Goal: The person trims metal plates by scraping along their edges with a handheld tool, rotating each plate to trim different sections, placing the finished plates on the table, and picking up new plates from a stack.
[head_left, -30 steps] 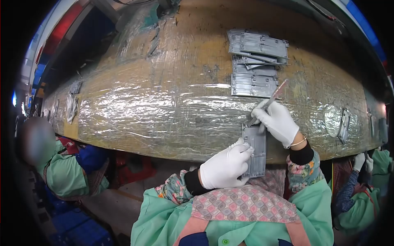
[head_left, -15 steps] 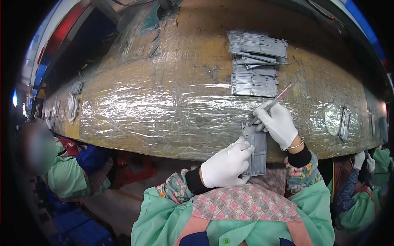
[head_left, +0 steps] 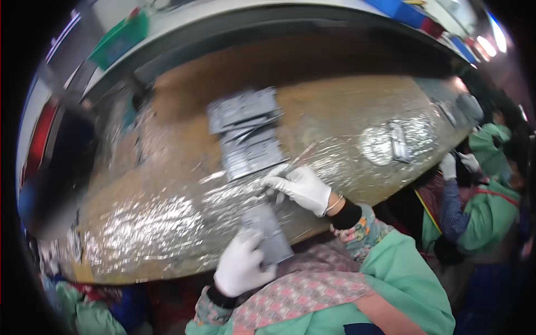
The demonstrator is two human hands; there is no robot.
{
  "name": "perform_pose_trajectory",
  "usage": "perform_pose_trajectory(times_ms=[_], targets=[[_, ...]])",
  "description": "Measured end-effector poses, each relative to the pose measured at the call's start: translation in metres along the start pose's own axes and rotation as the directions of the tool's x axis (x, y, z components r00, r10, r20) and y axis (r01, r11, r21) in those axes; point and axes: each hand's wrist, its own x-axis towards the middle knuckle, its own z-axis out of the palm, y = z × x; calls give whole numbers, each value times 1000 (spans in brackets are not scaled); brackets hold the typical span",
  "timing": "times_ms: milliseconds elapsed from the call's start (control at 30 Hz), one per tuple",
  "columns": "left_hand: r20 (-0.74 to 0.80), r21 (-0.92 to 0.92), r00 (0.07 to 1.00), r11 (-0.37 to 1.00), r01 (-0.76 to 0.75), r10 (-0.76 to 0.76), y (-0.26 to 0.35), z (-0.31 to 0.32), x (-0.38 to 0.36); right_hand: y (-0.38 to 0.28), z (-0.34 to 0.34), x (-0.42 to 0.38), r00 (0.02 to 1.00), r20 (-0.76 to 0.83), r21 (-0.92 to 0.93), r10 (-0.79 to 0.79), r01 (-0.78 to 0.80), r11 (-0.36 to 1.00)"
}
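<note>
My left hand [head_left: 243, 263], in a white glove, is closed on the side of a flat grey panel [head_left: 268, 234] at the table's front edge. Just above the panel, my gloved right hand [head_left: 301, 188] is closed round a thin pen-like tool [head_left: 302, 156], whose reddish end points up and right. The tool's lower end is blurred near my fingers. Beyond my hands lies a stack of similar grey panels [head_left: 245, 111], some tilted over one another, with more panels [head_left: 254, 158] at its near side.
The table [head_left: 184, 162] is covered with shiny clear film. Farther right lies another grey part [head_left: 398, 142]. A co-worker [head_left: 483, 206] sits at the right, and part of another person [head_left: 89, 310] shows at lower left. A green basket [head_left: 120, 39] stands at upper left.
The camera view has swung right, so table and stack appear farther left. My right hand with the tool has lifted away from the panel's upper end.
</note>
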Motion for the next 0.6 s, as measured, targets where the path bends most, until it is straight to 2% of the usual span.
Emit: perform_pose_trajectory(times_ms=[33,67,100,133,167,200,233,267,300,333,367,400,467,500,600], targets=[[-66,70,998,998,-5,10,-5,-4,-6,-3,-9,-12,994,-111,42,-11,16,999],[-104,140,993,988,62,-48,-13,-11,-22,-5,-18,-25,977,-213,87,-17,36,996],[-63,194,987,968,158,-148,-13,-27,-27,-1,-29,-37,938,-340,59,-63,89,994],[-172,263,973,944,197,-155,-27,-29,-46,-1,-47,-49,891,-446,-62,-88,67,996],[-240,287,941,909,304,-239,-35,-40,-62,3,-66,-60,809,-554,-193,-197,105,976],[-262,341,921,865,369,-289,-39,-53,-67,26,-104,-67,642,-506,-730,-576,37,682],[-348,418,882,789,450,-318,-59,-56,-88,22,-118,-80,558,-663,-593,-499,14,805],[-411,367,800,724,584,-437,-62,-62,-97,26,-145,-96,478,-595,-786,-646,-177,592],[-471,440,787,667,602,-400,-63,-62,-99,34,-174,-104,439,-518,-855,-735,-289,430],[-524,506,775,602,618,-354,-62,-61,-97,35,-189,-119,441,-585,-807,-681,-405,430],[-542,423,721,601,678,-433,-55,-55,-91,31,-200,-125,432,-727,-674,-534,-600,432],[-536,387,744,667,637,-400,-52,-48,-85,39,-210,-132,427,-730,-670,-533,-600,437],[-483,369,802,750,549,-350,-40,-33,-62,47,-207,-133,441,-679,-707,-587,-608,360],[-451,357,823,775,521,-345,-35,-26,-50,38,-192,-130,471,-679,-705,-564,-634,319],[-343,203,895,907,368,-286,-13,-7,-9,14,-131,-120,652,-560,-827,-511,-478,297]])
